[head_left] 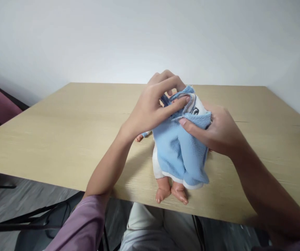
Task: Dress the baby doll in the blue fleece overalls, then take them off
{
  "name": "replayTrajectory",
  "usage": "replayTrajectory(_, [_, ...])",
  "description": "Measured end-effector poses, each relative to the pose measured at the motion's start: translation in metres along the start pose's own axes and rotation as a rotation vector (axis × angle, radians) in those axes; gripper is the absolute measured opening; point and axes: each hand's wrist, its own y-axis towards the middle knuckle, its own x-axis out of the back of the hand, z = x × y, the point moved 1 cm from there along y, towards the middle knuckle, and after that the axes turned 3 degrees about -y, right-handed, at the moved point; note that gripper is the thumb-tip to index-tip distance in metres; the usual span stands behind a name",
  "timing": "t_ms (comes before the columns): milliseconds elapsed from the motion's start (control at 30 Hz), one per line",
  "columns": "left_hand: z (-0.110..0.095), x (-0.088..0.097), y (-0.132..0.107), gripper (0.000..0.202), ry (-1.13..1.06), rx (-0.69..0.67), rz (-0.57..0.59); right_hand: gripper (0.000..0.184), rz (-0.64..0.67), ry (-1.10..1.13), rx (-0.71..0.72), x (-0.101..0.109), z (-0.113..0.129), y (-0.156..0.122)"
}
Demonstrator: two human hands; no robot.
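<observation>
The pale wall [150, 38] stands behind the wooden table [61, 129], whose near edge runs above your lap. A dark chair [38, 226] sits at the lower left. The doll [163, 186] lies on the table in front of you, its 2 bare feet by the near edge. Over most of it hangs the blue garment [172, 150], white-hemmed, its opening bunched at the top between your 2 hands. Your left hand [157, 101] arches, thumb and fingers curved around a gap, their tips closing on the opening's rim. Your right hand [219, 130] pinches the other side, thumb flat on the front; its fingers are hidden behind the cloth. A small embroidered eye [195, 111] shows near the opening, between both thumbs and the right knuckles.
</observation>
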Motion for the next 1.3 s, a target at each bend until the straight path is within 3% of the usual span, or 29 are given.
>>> replayTrajectory(67, [0.0, 0.003, 0.0, 0.035, -0.008, 0.054, 0.023, 0.019, 0.044, -0.001, 0.034, 0.005, 0.001, 0.003])
replayTrajectory(167, [0.002, 0.006, 0.001, 0.04, -0.083, 0.081, 0.038, 0.03, 0.106, 0.073, 0.075, 0.011, 0.001, 0.006])
replayTrajectory(333, [0.01, 0.004, 0.004, 0.045, -0.383, 0.129, 0.121, 0.031, 0.203, 0.277, 0.011, 0.019, -0.012, 0.015])
replayTrajectory(467, [0.014, 0.004, 0.008, 0.051, -0.544, 0.102, 0.117, 0.043, 0.155, 0.285, 0.006, 0.028, -0.025, 0.017])
replayTrajectory(600, [0.008, 0.002, 0.005, 0.051, -0.414, 0.109, 0.085, 0.047, 0.097, 0.211, 0.052, 0.027, -0.015, 0.009])
replayTrajectory(800, [-0.008, -0.006, -0.002, 0.041, -0.082, 0.123, 0.003, 0.026, 0.036, 0.007, 0.162, 0.005, 0.012, 0.001])
replayTrajectory(867, [-0.007, -0.008, -0.002, 0.037, -0.008, 0.09, -0.053, 0.018, 0.033, 0.075, 0.112, 0.001, 0.007, 0.003])
replayTrajectory(1000, [-0.001, -0.011, -0.002, 0.04, 0.079, 0.037, -0.177, 0.019, 0.047, 0.358, -0.151, 0.002, -0.021, 0.009])
replayTrajectory(1100, [0.001, -0.01, -0.002, 0.047, 0.127, 0.016, -0.245, 0.023, 0.023, 0.518, -0.23, 0.006, -0.033, 0.013])
replayTrajectory(1200, [-0.002, -0.008, -0.004, 0.044, 0.144, -0.004, -0.178, 0.028, -0.024, 0.593, -0.218, 0.008, -0.03, 0.017])
replayTrajectory(1300, [-0.007, -0.006, -0.006, 0.046, 0.113, -0.043, -0.047, 0.022, -0.074, 0.592, -0.205, 0.008, -0.023, 0.021])
